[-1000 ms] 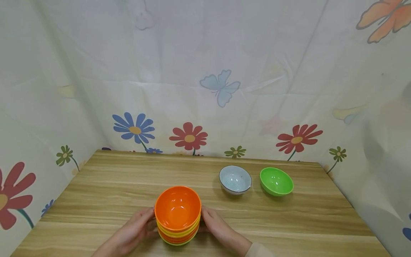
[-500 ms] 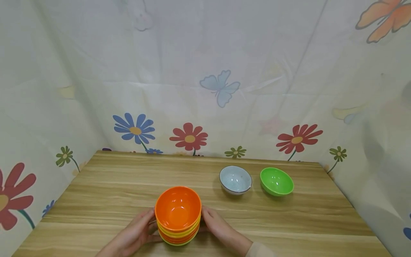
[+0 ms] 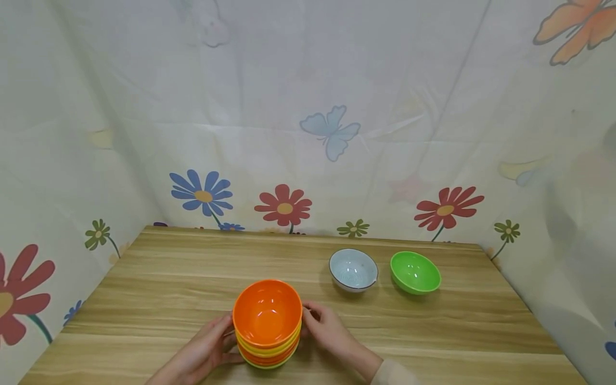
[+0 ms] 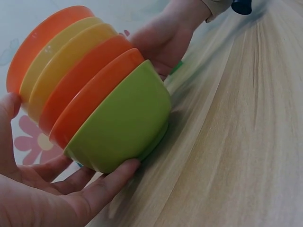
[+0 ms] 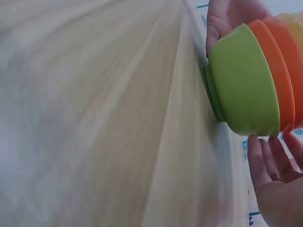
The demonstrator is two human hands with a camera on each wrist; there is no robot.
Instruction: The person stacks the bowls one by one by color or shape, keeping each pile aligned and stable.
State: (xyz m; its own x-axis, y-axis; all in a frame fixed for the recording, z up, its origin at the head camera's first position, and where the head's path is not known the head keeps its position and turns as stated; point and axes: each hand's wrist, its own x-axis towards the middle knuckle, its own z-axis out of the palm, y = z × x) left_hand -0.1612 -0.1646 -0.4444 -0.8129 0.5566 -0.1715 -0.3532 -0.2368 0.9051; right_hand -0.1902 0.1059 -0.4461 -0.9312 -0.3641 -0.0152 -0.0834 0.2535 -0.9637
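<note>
My right hand (image 3: 332,334) has shifted a little up and outward along the side of the stack of bowls (image 3: 269,350) since the earlier frame, while my left hand (image 3: 204,347) and the stack look unmoved. The stack stands upright close before me on the table (image 3: 192,256), between my hands: a lime bowl (image 4: 128,123) at the bottom, two orange bowls (image 4: 102,94) nested in it, two yellow bowls (image 4: 71,56), then a top orange bowl (image 3: 267,313), its glossy inside facing up. My left fingers are spread against the stack, thumb near the upper rims, fingertips low on the lime one; my right fingers reach out fairly straight to its other side. The stack partly hides both hands. Beyond, to the right, sit a dark-rimmed grey bowl (image 3: 353,269) and, just beside it, a green bowl (image 3: 415,272). Behind everything hangs a flowered cloth (image 3: 269,69).
</note>
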